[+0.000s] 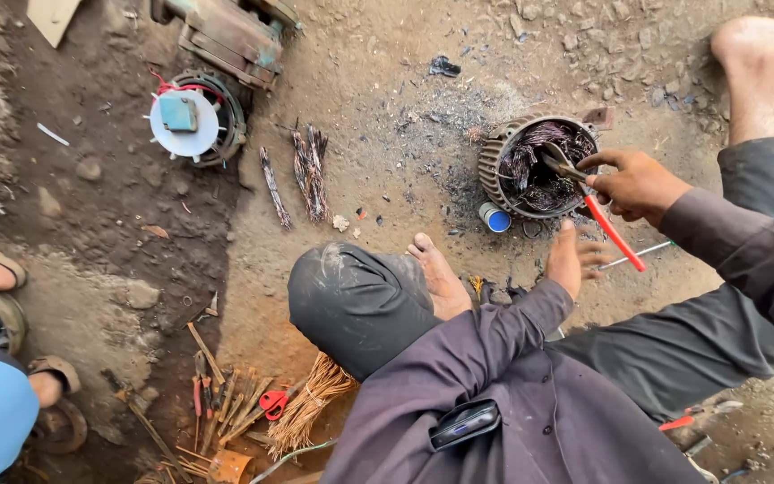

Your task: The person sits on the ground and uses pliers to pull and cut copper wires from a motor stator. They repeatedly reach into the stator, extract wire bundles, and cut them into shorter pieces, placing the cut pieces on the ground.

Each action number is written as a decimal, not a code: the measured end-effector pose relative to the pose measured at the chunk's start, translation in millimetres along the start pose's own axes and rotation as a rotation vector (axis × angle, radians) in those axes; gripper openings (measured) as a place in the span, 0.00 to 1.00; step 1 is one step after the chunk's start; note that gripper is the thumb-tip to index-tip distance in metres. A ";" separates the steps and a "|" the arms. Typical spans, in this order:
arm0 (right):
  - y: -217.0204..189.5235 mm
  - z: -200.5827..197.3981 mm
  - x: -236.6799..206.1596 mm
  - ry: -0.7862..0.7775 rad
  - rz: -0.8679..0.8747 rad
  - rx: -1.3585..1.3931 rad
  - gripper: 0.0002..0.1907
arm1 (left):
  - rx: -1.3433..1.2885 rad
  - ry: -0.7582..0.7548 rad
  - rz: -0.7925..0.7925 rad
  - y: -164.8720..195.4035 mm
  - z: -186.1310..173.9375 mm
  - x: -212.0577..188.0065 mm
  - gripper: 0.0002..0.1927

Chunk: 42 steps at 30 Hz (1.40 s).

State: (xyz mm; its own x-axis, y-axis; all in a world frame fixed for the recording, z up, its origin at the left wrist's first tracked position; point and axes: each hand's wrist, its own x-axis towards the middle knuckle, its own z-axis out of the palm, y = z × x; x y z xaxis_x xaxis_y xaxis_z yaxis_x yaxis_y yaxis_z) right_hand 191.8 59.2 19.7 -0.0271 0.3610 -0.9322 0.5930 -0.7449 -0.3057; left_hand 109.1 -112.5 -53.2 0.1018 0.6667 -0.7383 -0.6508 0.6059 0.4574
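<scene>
At two o'clock, right hand (635,185) grips red-handled pliers (595,208) biting dark windings inside the round ribbed metal motor casing (494,161), while open, empty left hand (571,257) hovers beside it, ready to steady.

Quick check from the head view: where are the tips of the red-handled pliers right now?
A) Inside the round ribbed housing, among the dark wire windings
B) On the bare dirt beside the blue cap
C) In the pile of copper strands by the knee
A: the right hand holds the red-handled pliers with their tips down in the ribbed housing, among the wire windings.
</scene>
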 end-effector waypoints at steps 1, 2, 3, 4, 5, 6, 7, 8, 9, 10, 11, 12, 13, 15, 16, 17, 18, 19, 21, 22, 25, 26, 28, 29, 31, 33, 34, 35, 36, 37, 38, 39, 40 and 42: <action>-0.3 2.7 -4.0 0.000 0.008 0.011 0.18 | -0.249 -0.161 -0.234 -8.3 -2.6 4.9 0.32; -1.4 4.1 -6.9 0.001 -0.002 0.015 0.19 | -0.239 -0.129 -0.193 -14.3 -2.7 8.0 0.29; -2.6 5.2 -9.0 -0.002 -0.013 0.014 0.19 | -0.232 -0.092 -0.148 -16.2 -1.1 9.2 0.28; -1.5 7.3 -11.4 -0.007 -0.021 0.017 0.19 | -0.221 -0.053 -0.108 -18.2 -1.1 9.4 0.26; 0.3 9.5 -13.3 -0.022 -0.004 0.039 0.20 | -0.151 -0.037 -0.092 -20.2 -0.9 8.8 0.26; 1.0 11.9 -13.2 -0.038 0.005 0.059 0.20 | -0.080 -0.020 -0.069 -19.1 0.3 8.1 0.26; 2.4 13.7 -13.1 -0.053 0.015 0.081 0.20 | -0.007 -0.004 -0.047 -15.7 1.1 6.0 0.26; 4.3 14.9 -13.1 -0.053 0.023 0.097 0.20 | 0.083 0.066 -0.024 -12.6 0.4 0.9 0.25; 6.0 14.8 -12.9 -0.049 0.032 0.111 0.20 | 0.171 0.131 0.000 -9.7 0.0 -4.3 0.24; 5.8 13.6 -11.6 -0.046 0.033 0.114 0.19 | 0.251 0.200 0.034 -6.1 1.4 -5.9 0.24; 5.3 12.5 -10.4 -0.054 0.025 0.103 0.19 | 0.107 0.076 -0.074 -3.4 3.2 -6.7 0.22; 4.8 12.4 -9.6 -0.064 0.022 0.099 0.19 | -0.033 -0.048 -0.186 -2.2 4.3 -7.6 0.22; 4.2 12.4 -9.4 -0.072 0.021 0.098 0.20 | -0.169 -0.176 -0.300 -2.3 5.8 -7.6 0.23; -2.3 13.1 -7.4 0.031 -0.097 -0.274 0.20 | -0.232 -0.125 -0.255 -5.0 13.8 -1.8 0.18; -5.0 15.9 -7.6 0.081 -0.152 -0.453 0.20 | -0.260 -0.098 -0.239 -7.8 16.5 -0.5 0.17; -8.6 20.3 -7.3 0.149 -0.217 -0.619 0.19 | -0.300 -0.089 -0.197 -9.8 18.0 1.0 0.17; -14.1 25.8 -6.3 0.216 -0.287 -0.788 0.18 | -0.342 -0.080 -0.150 -10.9 19.9 2.5 0.18; -19.7 30.8 -5.7 0.278 -0.357 -0.957 0.18 | -0.385 -0.065 -0.105 -10.5 20.5 3.1 0.19; -33.0 31.9 -5.6 0.224 -0.313 -1.043 0.20 | -0.301 -0.020 -0.095 -5.3 19.0 3.4 0.17; -41.9 30.5 -4.8 0.195 -0.292 -1.094 0.21 | -0.266 0.003 -0.088 -1.2 19.1 4.7 0.17; -69.6 31.1 -1.4 0.123 -0.231 -1.164 0.20 | -0.292 0.043 -0.234 20.4 20.7 5.5 0.17; -78.4 31.6 -1.1 0.084 -0.232 -1.198 0.19 | -0.332 0.028 -0.258 28.6 21.0 5.3 0.17; -98.2 29.4 -1.5 0.019 -0.235 -1.260 0.17 | -0.406 -0.012 -0.304 45.8 23.7 7.3 0.15; -108.0 29.5 -1.9 0.000 -0.180 -1.262 0.15 | -0.469 -0.048 -0.314 52.8 25.3 7.3 0.14; -131.0 33.6 0.3 -0.048 -0.080 -1.272 0.19 | -0.599 -0.110 -0.327 66.2 26.2 8.9 0.12; -154.0 35.9 3.3 -0.128 -0.027 -1.272 0.19 | -0.623 -0.124 -0.351 77.5 26.4 12.3 0.12; -162.5 37.2 4.3 -0.167 0.001 -1.270 0.20 | -0.634 -0.132 -0.364 81.6 26.1 13.7 0.12; -170.1 38.9 4.9 -0.175 0.042 -1.235 0.18 | -0.633 -0.156 -0.349 84.8 26.2 14.8 0.12; -176.7 40.4 5.6 -0.182 0.085 -1.202 0.17 | -0.633 -0.180 -0.335 86.7 27.3 15.7 0.12; -180.6 41.7 6.0 -0.190 0.132 -1.167 0.15 | -0.635 -0.205 -0.324 86.8 29.0 16.1 0.12; -183.0 43.2 6.3 -0.190 0.129 -1.158 0.16 | -0.612 -0.211 -0.294 85.6 31.1 16.1 0.13; -184.9 44.0 6.9 -0.186 0.123 -1.148 0.16 | -0.586 -0.220 -0.262 83.7 33.3 16.6 0.14; -185.6 44.9 7.4 -0.180 0.121 -1.133 0.17 | -0.557 -0.231 -0.236 80.4 34.7 16.2 0.14; -179.4 46.7 7.9 -0.220 0.088 -1.228 0.15 | -0.456 -0.286 -0.228 68.6 38.3 15.2 0.15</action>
State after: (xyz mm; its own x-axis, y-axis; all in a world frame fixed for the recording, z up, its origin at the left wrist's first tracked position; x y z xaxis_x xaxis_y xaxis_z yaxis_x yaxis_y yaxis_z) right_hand 47.6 169.5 58.1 -0.0126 0.1474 -0.9890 0.9547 0.2958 0.0320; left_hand 94.8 -44.2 -14.0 0.4352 0.6703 -0.6011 -0.8402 0.5422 -0.0037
